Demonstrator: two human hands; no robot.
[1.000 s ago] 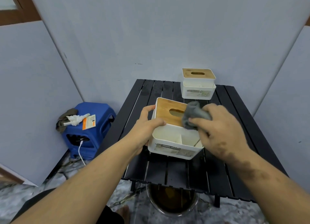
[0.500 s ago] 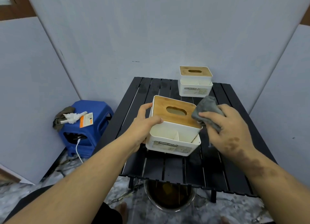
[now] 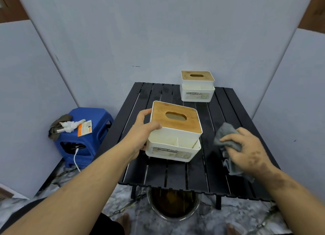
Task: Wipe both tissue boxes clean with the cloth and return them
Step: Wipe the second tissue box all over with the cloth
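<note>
Left hand (image 3: 140,134) grips near box (image 3: 174,134) by its left side, at the middle of the table (image 3: 175,175). Right hand (image 3: 246,152) clutches the cloth (image 3: 226,136) near the table's right edge, apart from that box. Far box (image 3: 197,86) sits at the back edge.
</note>
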